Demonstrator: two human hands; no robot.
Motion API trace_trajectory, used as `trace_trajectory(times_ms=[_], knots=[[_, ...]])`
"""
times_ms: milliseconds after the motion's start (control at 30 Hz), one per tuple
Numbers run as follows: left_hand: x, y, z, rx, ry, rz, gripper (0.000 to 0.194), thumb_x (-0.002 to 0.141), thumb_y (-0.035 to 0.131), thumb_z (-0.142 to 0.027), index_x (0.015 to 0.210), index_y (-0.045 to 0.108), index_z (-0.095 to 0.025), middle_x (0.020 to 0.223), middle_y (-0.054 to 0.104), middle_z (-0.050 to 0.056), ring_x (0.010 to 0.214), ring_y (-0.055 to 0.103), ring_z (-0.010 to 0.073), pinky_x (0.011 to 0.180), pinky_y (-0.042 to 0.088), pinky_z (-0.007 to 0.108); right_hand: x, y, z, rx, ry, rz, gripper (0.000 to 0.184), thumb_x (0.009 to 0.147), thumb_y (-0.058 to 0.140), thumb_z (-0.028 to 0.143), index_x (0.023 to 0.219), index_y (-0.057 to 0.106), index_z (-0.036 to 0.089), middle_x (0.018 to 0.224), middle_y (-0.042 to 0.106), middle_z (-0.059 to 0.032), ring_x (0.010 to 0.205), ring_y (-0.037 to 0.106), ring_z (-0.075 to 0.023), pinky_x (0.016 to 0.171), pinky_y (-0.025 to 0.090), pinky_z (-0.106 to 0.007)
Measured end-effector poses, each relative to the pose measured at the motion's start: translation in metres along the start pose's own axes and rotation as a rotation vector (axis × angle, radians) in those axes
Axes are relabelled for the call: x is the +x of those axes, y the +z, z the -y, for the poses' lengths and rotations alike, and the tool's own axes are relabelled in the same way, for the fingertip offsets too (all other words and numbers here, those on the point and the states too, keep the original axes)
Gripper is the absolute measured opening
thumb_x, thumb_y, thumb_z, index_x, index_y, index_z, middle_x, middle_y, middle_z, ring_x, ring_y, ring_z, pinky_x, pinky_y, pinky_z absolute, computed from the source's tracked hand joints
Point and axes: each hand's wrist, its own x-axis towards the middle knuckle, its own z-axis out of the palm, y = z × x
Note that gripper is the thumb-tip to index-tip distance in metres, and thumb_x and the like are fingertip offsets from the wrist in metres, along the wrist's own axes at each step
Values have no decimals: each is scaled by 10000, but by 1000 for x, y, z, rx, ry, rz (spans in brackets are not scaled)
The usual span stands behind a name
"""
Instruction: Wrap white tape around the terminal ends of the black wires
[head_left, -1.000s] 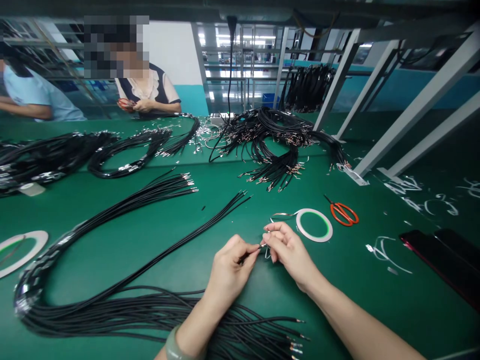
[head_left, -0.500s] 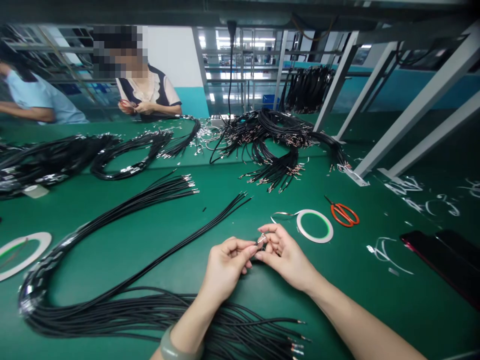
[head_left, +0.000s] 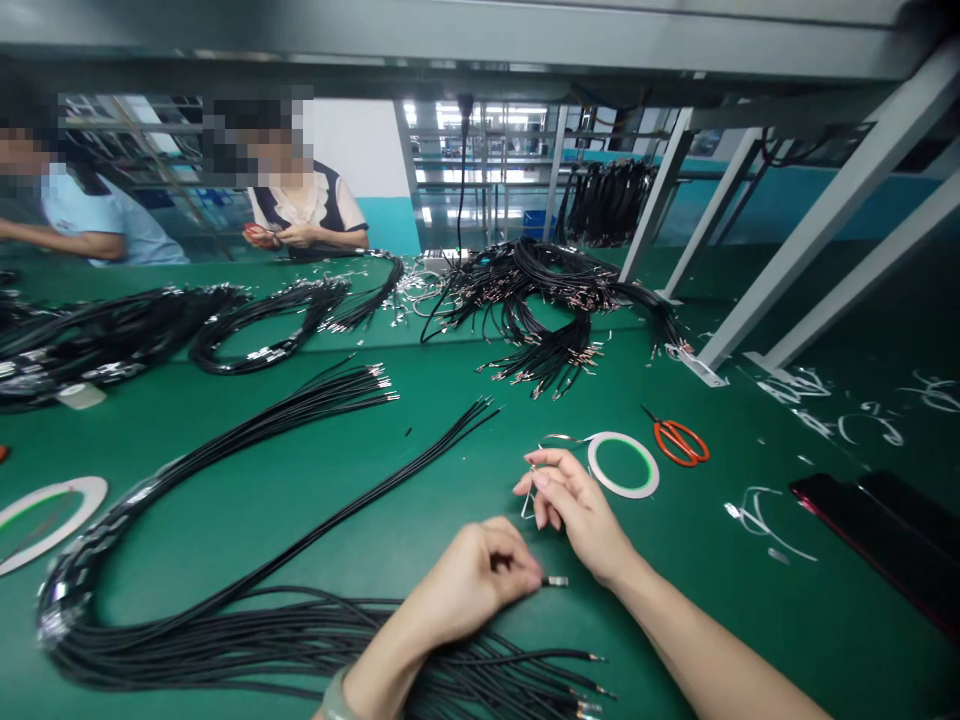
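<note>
My left hand [head_left: 480, 580] is pinched around a black cable close to its end. The silvery cable tip [head_left: 556, 581] sticks out to the right of my fingertips. My right hand [head_left: 574, 500] is up and to the right of it, thumb and fingers closed on a thin white strip [head_left: 526, 505] that dangles below the fingertips. Under my left forearm runs a bundle of black cables [head_left: 300, 625], curving round on the left, where clear wrapping binds it. A few cables [head_left: 420, 455] from it lie apart, pointing up to the right.
A flat tape roll [head_left: 624, 465] lies just beyond my right hand, with orange-handled scissors [head_left: 681, 442] beside it. Another roll [head_left: 90, 500] is at far left. Cable piles [head_left: 525, 275] lie farther back. Metal posts [head_left: 810, 220] stand at right, near a dark phone-like object [head_left: 870, 540]. Two people sit opposite.
My hands have come apart. My left hand moved down toward me with the cable end, while my right hand stayed near its place holding the strip. The view has tilted up slightly.
</note>
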Motion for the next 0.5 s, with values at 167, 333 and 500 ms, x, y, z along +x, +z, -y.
trace_trajectory(times_ms=[167, 333, 500], knots=[[-13, 19, -1, -137, -202, 482, 209, 682, 714, -250, 873, 747, -171, 847, 700, 47, 720, 660, 158, 693, 521, 260, 2, 0, -6, -6, 29, -37, 192, 926, 489, 329, 1073, 519, 209, 838, 656, -21, 477, 455, -69, 454, 302, -209], [-2, -13, -6, 278, -43, -6, 188, 793, 609, -235, 951, 693, -178, 910, 679, 47, 781, 643, 166, 698, 510, 253, 7, -3, -19, 9, 74, -156, 276, 847, 604, 350, 1048, 492, 199, 757, 621, 8, 462, 437, -69, 457, 316, -201], [30, -66, 5, 835, 6, -586, 205, 870, 489, -207, 950, 671, -153, 955, 623, 113, 934, 537, 268, 852, 425, 416, 10, -2, -27, 10, 79, -178, 323, 822, 620, 361, 1052, 463, 198, 731, 591, 20, 461, 439, -81, 436, 325, -198]])
